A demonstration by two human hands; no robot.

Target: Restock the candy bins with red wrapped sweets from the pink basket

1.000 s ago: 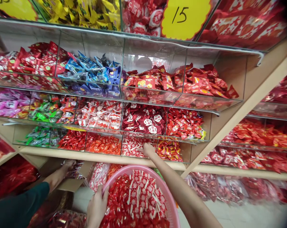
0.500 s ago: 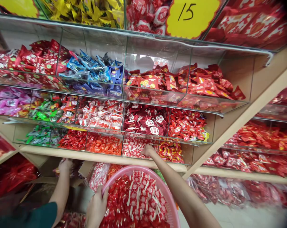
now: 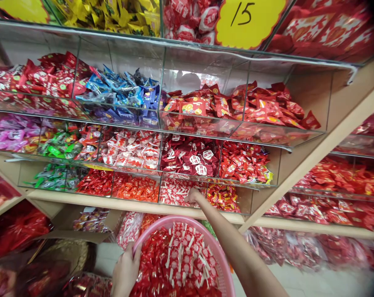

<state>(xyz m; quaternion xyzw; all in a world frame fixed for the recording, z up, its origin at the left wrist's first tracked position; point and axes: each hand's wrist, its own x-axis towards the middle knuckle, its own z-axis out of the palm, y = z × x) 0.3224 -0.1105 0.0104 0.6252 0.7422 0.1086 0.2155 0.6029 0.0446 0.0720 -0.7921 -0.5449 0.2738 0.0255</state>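
Note:
My left hand (image 3: 126,268) is closed over the left rim of a pink plastic basket (image 3: 226,264). Inside lie red-wrapped candies (image 3: 152,258) and, heaped at the right, red-and-white wrapped candies (image 3: 187,251) with white twisted ends. My right hand (image 3: 193,196) reaches past the basket into a bottom-row shelf compartment of similar red-and-white candies (image 3: 171,190). Its fingers point down among them and are mostly hidden, so their grip does not show. Just right of that hand is a compartment of red-and-yellow candies (image 3: 222,197).
Clear dividers split the shelves into bins, including blue packets (image 3: 119,88) and maroon packets (image 3: 190,156). A wooden ledge (image 3: 128,201) runs below the lowest bins. An open cardboard box (image 3: 115,225) of sweets stands under it. Bagged goods (image 3: 286,249) lie at lower right.
Another person's arm at the lower left has withdrawn from the cardboard box, exposing its sweets and a round woven item. My left hand stays on the basket; my right hand has barely shifted.

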